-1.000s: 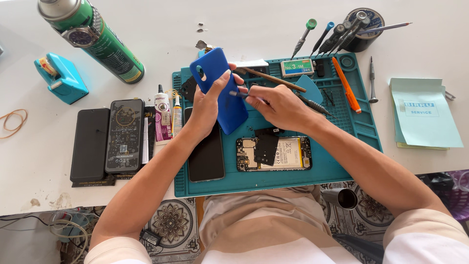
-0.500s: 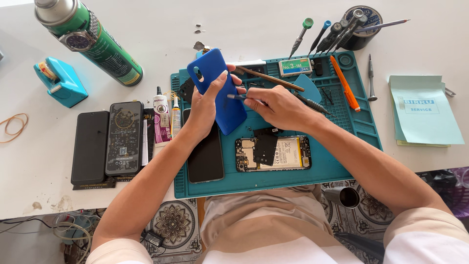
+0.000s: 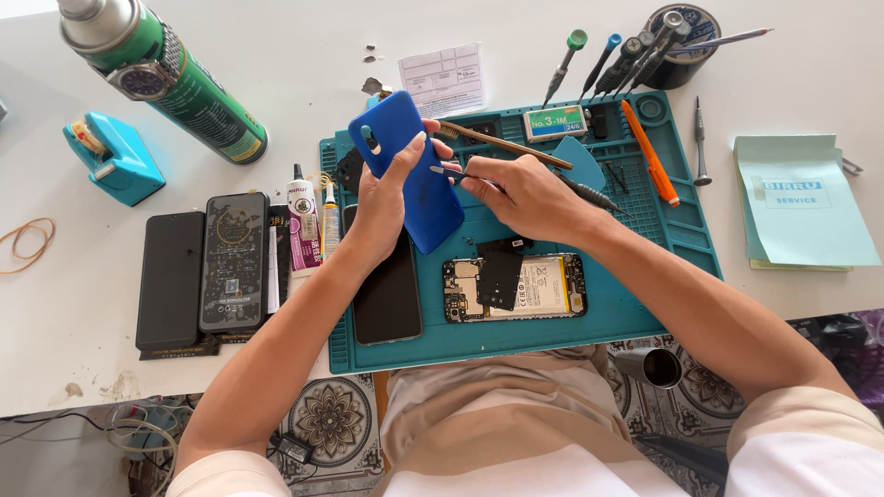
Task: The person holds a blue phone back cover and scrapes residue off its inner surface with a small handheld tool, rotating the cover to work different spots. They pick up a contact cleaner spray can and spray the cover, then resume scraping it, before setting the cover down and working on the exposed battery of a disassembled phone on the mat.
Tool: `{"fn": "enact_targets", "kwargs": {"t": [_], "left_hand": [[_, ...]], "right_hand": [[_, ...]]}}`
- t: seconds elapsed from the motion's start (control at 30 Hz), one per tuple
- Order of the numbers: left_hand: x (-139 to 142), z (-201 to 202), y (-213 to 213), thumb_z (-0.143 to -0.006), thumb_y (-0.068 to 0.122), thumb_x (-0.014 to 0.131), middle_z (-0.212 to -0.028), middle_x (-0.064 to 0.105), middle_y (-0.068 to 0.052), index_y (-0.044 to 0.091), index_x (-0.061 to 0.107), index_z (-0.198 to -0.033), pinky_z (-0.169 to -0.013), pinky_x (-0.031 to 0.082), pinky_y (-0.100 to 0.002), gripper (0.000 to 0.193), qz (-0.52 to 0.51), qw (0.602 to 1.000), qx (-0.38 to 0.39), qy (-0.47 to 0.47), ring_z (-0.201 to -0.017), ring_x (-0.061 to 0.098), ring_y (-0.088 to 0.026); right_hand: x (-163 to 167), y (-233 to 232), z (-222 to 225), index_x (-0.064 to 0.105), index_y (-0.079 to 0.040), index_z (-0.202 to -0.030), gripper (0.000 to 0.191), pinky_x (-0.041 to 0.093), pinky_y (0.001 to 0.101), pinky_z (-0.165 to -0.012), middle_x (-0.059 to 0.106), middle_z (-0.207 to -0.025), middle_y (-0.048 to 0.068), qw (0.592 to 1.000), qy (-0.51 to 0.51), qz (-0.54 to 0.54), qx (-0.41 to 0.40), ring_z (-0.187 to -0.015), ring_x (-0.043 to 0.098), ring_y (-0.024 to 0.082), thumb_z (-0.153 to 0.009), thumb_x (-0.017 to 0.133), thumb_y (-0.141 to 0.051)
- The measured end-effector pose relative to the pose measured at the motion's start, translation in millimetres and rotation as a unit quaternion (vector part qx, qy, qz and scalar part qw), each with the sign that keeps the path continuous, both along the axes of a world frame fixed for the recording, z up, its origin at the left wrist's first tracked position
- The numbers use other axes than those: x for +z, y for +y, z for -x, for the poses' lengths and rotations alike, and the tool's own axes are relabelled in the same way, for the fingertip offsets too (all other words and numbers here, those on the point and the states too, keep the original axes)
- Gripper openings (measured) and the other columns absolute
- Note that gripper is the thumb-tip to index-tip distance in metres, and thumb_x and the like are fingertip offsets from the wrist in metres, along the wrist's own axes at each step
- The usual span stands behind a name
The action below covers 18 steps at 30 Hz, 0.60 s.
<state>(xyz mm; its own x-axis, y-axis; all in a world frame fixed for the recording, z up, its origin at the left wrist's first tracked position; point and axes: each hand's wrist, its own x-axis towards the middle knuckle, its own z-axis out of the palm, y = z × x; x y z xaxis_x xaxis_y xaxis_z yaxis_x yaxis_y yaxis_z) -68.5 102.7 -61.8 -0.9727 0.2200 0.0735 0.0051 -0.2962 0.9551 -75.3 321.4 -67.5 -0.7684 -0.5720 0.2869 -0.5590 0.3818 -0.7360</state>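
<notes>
My left hand (image 3: 379,204) holds a blue phone back cover (image 3: 407,166) tilted up above the teal work mat (image 3: 645,276). My right hand (image 3: 520,191) grips thin tweezers (image 3: 444,172) whose tips touch the cover's right edge. Below my hands an opened phone (image 3: 539,287) lies on the mat with its battery showing and a black plate (image 3: 500,274) resting on it. A black phone screen (image 3: 389,299) lies face up under my left wrist.
A green spray can (image 3: 175,78) and a teal tape dispenser (image 3: 115,158) sit at the left. Two dark phones (image 3: 203,269) and glue tubes (image 3: 302,225) lie beside the mat. Screwdrivers (image 3: 608,60), an orange tool (image 3: 649,152), a brush (image 3: 502,143) and a green notepad (image 3: 796,202) are at the right.
My hands and the blue cover stay almost still; the tweezers shift slightly along the cover's edge.
</notes>
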Motion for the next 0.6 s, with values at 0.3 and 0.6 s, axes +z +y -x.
{"fn": "enact_targets", "kwargs": {"t": [0.3,0.6], "left_hand": [[3.3,-3.2,-5.2,-0.104,0.031,0.057,-0.105,0.07,-0.009,0.006,0.057,-0.131,-0.085,0.063,-0.037,0.036,-0.005,1.0,0.001,-0.016,-0.099,0.074,-0.021],[3.5,-8.1,-10.1,-0.104,0.03,0.058,-0.107,0.07,-0.009,0.007,0.058,-0.132,-0.085,0.064,-0.036,0.037,-0.001,1.0,0.0,-0.013,-0.099,0.074,-0.02]], "right_hand": [[5.2,-4.4,-5.3,0.064,-0.007,-0.095,0.02,0.037,0.0355,-0.044,0.052,-0.054,0.008,0.999,-0.029,-0.021,0.033,-0.044,0.049,0.018,-0.106,0.058,-0.023],[6.6,-10.9,-13.1,0.059,-0.004,-0.095,0.022,0.038,0.0381,-0.047,0.053,-0.058,0.012,1.0,0.0,0.004,0.031,-0.046,0.052,0.025,-0.106,0.059,-0.023]]}}
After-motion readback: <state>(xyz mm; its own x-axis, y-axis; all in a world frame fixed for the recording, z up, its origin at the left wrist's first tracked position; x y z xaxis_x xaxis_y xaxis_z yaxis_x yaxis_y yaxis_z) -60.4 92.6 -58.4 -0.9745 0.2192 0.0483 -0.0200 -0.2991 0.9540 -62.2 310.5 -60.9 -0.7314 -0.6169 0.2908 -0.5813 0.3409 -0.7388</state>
